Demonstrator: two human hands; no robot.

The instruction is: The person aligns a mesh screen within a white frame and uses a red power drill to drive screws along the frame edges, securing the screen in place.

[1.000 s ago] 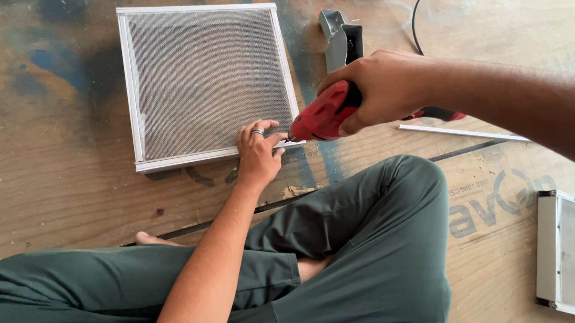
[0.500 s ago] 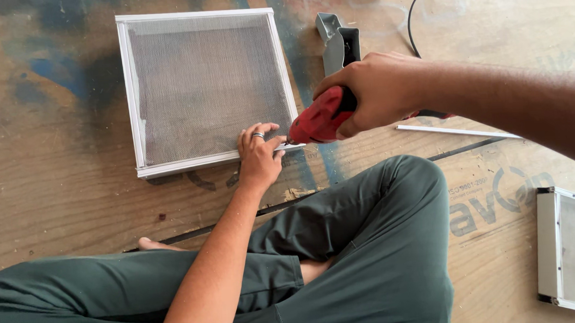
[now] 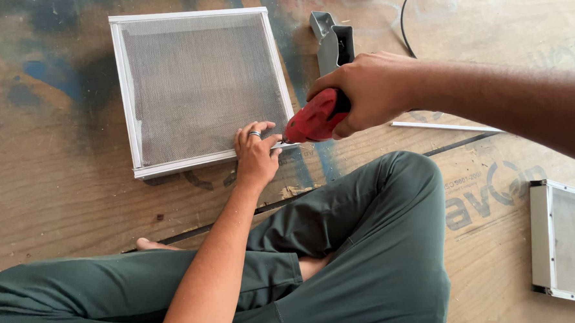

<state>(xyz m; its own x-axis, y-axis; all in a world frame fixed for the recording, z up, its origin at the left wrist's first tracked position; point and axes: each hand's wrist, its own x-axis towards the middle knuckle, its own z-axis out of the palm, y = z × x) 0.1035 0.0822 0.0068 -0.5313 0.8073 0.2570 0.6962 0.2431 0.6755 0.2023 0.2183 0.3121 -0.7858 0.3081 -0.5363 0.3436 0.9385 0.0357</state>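
On the wooden floor lies a square white metal frame with grey mesh. Left hand presses flat on its near corner. Right hand grips a red power drill tightly. Frame looks light and stiff; mesh looks bendy, so hold the edges.

Left of the square white-framed mesh screen the bare plywood floor lies open; near its right corner the left hand and the red power screwdriver in the right hand crowd the gap; a grey metal bracket and a black cable lie behind; green-trousered knees block the near side; a second white-framed screen fills the right edge.
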